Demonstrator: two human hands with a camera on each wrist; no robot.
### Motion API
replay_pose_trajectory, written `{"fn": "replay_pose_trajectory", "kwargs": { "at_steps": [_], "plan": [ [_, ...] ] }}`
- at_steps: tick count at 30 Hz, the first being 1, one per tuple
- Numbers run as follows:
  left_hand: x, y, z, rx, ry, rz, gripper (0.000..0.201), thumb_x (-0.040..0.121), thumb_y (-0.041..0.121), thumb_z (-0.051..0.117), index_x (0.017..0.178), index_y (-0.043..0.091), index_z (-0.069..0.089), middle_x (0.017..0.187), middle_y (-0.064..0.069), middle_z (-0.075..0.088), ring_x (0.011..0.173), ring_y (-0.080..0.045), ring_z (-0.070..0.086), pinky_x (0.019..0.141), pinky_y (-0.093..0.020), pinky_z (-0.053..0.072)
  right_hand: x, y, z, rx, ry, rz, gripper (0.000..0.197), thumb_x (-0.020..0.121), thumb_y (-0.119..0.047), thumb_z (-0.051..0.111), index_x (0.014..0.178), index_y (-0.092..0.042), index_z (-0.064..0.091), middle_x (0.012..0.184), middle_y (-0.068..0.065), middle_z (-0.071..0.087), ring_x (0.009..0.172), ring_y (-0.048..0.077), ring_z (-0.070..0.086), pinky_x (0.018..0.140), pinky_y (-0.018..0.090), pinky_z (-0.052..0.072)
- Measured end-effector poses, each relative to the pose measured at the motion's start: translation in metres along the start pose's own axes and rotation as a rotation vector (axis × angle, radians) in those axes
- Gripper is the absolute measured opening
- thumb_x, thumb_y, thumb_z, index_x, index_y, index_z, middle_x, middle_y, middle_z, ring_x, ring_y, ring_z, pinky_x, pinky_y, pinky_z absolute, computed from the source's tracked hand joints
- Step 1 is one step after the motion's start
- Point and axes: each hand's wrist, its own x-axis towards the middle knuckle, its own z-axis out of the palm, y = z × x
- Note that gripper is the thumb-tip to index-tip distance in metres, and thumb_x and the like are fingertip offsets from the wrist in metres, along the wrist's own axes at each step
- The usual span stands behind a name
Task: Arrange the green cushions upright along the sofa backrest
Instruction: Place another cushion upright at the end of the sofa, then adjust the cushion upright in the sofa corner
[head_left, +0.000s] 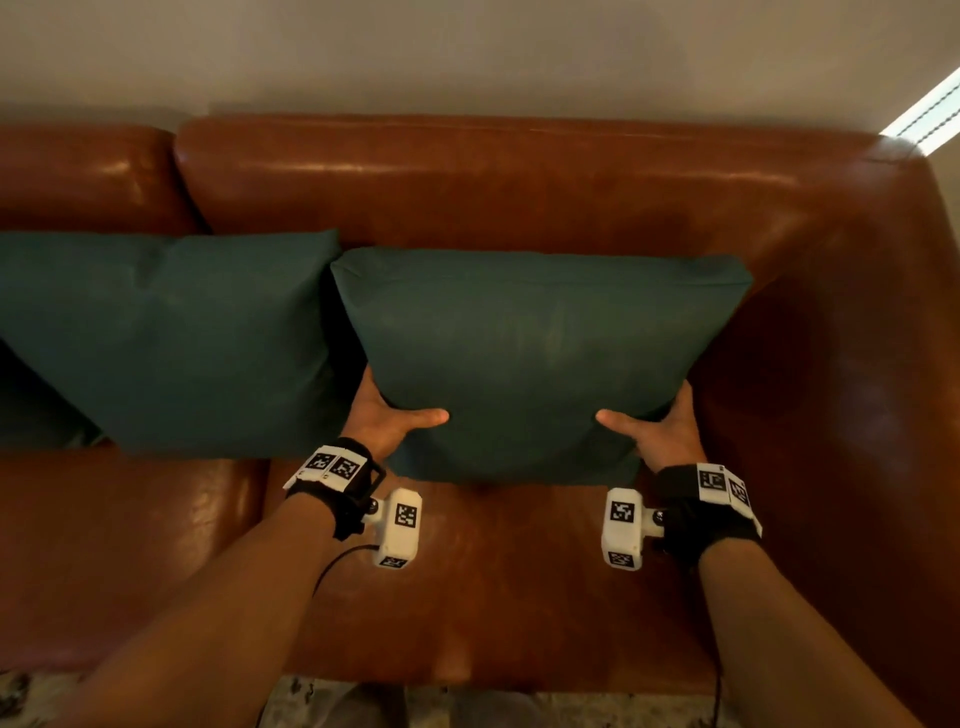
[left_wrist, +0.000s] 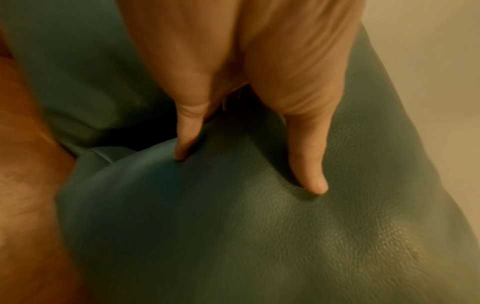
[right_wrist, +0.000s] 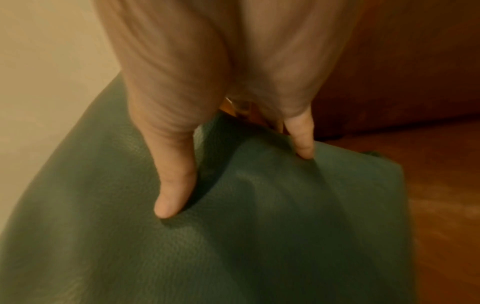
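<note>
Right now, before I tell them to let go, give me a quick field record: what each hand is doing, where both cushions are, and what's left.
held cushion: green cushion, top edge against the sofa backrest, tilted
left hand: left hand grips its lower left corner, thumb on the front face
right hand: right hand grips its lower right corner, thumb on the front
other cushion: second green cushion leans on the backrest to the left, beside it
bottom edge: cannot tell if it rests on the seat
left to do: settle upright, then release
</note>
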Motion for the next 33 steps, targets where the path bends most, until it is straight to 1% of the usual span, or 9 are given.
{"fn": "replay_pose_trajectory", "kwargs": {
  "at_steps": [2, 8, 12, 19, 22, 25, 28, 30, 33],
  "plan": [
    [0.002, 0.000, 0.005, 0.005, -0.002, 0.010, 0.108, 0.046, 0.008, 0.092, 0.139, 0.023, 0.039, 0.129, 0.005, 0.058, 0.120, -0.015, 0.053, 0.104, -0.037, 0.043, 0.002, 0.005, -0.001, 0.022, 0.012, -0.005, 0.107, 0.058, -0.002, 0.088, 0.145, -0.029, 0.032, 0.133, -0.006, 0.053, 0.122, 0.018, 0.052, 0.104, 0.045, 0.044],
    [0.019, 0.002, 0.018, -0.023, 0.024, 0.002, 0.113, 0.052, -0.003, 0.088, 0.144, 0.022, 0.028, 0.126, 0.011, 0.049, 0.115, -0.009, 0.049, 0.085, -0.013, 0.040, 0.022, 0.014, 0.006, 0.006, 0.026, 0.010, 0.116, 0.060, 0.000, 0.086, 0.151, -0.028, 0.019, 0.148, 0.002, 0.042, 0.130, 0.019, 0.044, 0.107, 0.037, 0.037],
    [0.027, -0.001, 0.016, -0.003, 0.005, -0.036, 0.121, 0.050, 0.003, 0.090, 0.147, 0.023, 0.021, 0.133, 0.008, 0.045, 0.123, -0.014, 0.045, 0.104, -0.030, 0.038, 0.033, 0.016, 0.011, -0.040, 0.026, 0.045, 0.131, 0.042, -0.025, 0.094, 0.147, -0.038, 0.017, 0.151, 0.002, 0.040, 0.134, 0.023, 0.043, 0.111, 0.051, 0.037],
    [0.014, -0.004, 0.009, 0.020, 0.023, -0.087, 0.121, 0.052, 0.010, 0.091, 0.149, 0.023, 0.020, 0.134, 0.008, 0.043, 0.120, -0.011, 0.042, 0.099, -0.027, 0.037, 0.027, 0.026, 0.009, -0.149, 0.114, 0.006, 0.134, 0.035, -0.042, 0.091, 0.150, -0.033, 0.022, 0.152, 0.004, 0.038, 0.137, 0.028, 0.042, 0.111, 0.049, 0.037],
    [0.002, -0.008, -0.001, 0.031, 0.004, -0.123, 0.121, 0.051, 0.016, 0.092, 0.148, 0.026, 0.021, 0.143, 0.002, 0.042, 0.128, -0.015, 0.042, 0.106, -0.036, 0.040, 0.014, 0.028, 0.014, -0.133, 0.187, 0.083, 0.131, 0.045, -0.039, 0.091, 0.152, -0.030, 0.016, 0.154, 0.009, 0.035, 0.138, 0.031, 0.040, 0.111, 0.049, 0.037],
    [-0.018, -0.014, -0.021, 0.084, 0.021, -0.233, 0.101, 0.061, 0.021, 0.088, 0.146, 0.025, 0.032, 0.140, -0.011, 0.046, 0.123, -0.025, 0.050, 0.100, -0.046, 0.047, -0.014, 0.033, 0.029, -0.025, 0.236, 0.137, 0.108, 0.067, -0.029, 0.085, 0.152, -0.021, 0.017, 0.150, 0.015, 0.043, 0.132, 0.031, 0.048, 0.109, 0.047, 0.040],
    [-0.044, -0.026, -0.051, 0.110, 0.025, -0.286, 0.063, 0.073, 0.024, 0.079, 0.130, 0.020, 0.052, 0.128, -0.014, 0.060, 0.114, -0.027, 0.060, 0.087, -0.039, 0.051, -0.052, 0.049, 0.053, -0.106, 0.140, 0.242, 0.076, 0.081, -0.029, 0.074, 0.144, -0.012, 0.036, 0.139, 0.017, 0.054, 0.121, 0.034, 0.058, 0.101, 0.050, 0.047],
    [-0.067, -0.035, -0.077, 0.091, 0.042, -0.291, 0.047, 0.076, 0.024, 0.077, 0.119, 0.020, 0.059, 0.123, -0.011, 0.064, 0.111, -0.028, 0.062, 0.082, -0.036, 0.052, -0.083, 0.056, 0.072, -0.231, 0.002, 0.344, 0.059, 0.084, -0.033, 0.072, 0.135, -0.012, 0.050, 0.121, 0.016, 0.062, 0.103, 0.033, 0.064, 0.079, 0.045, 0.055],
    [-0.110, -0.049, -0.125, 0.094, 0.083, -0.311, 0.033, 0.080, 0.023, 0.074, 0.110, 0.021, 0.062, 0.117, -0.008, 0.065, 0.104, -0.024, 0.062, 0.081, -0.033, 0.050, -0.125, 0.062, 0.104, -0.301, -0.175, 0.412, 0.042, 0.088, -0.026, 0.068, 0.125, -0.012, 0.057, 0.110, 0.012, 0.061, 0.091, 0.027, 0.058, 0.055, 0.030, 0.042]
  ]
}}
